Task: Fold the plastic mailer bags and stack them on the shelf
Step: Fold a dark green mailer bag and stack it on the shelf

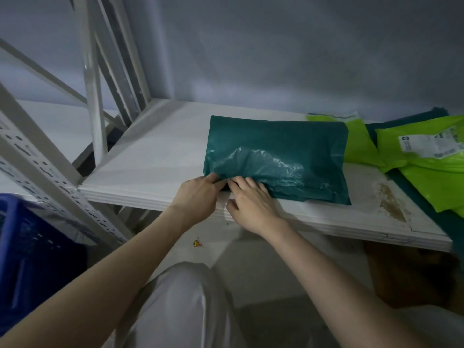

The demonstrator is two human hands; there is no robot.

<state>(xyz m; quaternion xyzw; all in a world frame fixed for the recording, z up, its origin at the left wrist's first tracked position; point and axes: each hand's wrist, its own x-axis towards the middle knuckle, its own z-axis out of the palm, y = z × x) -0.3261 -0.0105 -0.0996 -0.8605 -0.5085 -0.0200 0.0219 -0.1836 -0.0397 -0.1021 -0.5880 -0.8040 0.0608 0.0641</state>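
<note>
A dark teal plastic mailer bag (278, 151) lies flat on the white shelf board (155, 156), its near left part crumpled and raised. My left hand (198, 194) pinches the bag's near left corner at the shelf's front edge. Right beside it, my right hand (251, 202) rests with its fingers on the same near edge of the bag. At the right end of the shelf lies a loose pile of lime green mailer bags (424, 169), one bearing a white label, with another teal bag (401, 121) partly under them.
White perforated shelf posts (37, 156) and diagonal braces stand at the left. A blue plastic crate (27, 257) sits low on the left. A brown stain (391, 204) marks the shelf's right front. A brown box (411, 277) sits under the shelf. My knee (185, 297) is below.
</note>
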